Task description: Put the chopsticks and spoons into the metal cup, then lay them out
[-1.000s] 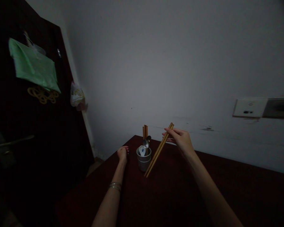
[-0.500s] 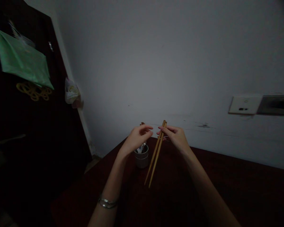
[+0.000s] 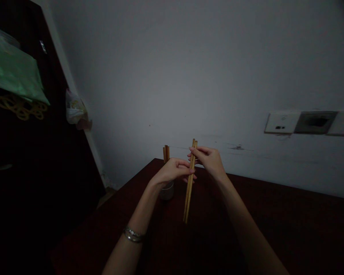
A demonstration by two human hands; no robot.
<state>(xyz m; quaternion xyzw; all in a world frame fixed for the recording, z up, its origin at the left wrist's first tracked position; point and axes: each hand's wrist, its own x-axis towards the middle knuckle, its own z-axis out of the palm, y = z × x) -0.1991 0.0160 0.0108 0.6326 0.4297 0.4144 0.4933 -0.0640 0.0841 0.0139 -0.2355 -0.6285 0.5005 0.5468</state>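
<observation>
Two light wooden chopsticks (image 3: 188,194) hang side by side, their lower tips pointing down over the dark table. My right hand (image 3: 208,158) pinches them near the top ends. Lower down, my left hand (image 3: 176,170) has its thumb and fingers closed round the same pair. Behind my left hand stands a grey cup (image 3: 167,192), partly hidden by that hand. More chopsticks (image 3: 166,153) stick up above the hand, at the cup's place.
The dark red table (image 3: 246,194) meets a pale wall (image 3: 172,76). Wall sockets (image 3: 282,122) are at the right. On the left are a dark door (image 3: 46,160), a green cloth (image 3: 14,68) and a hanging plastic bag (image 3: 75,109).
My left hand has moved right and closed on the chopsticks. Their lower ends have come together and the pair is more upright. The view has shifted slightly to the right.
</observation>
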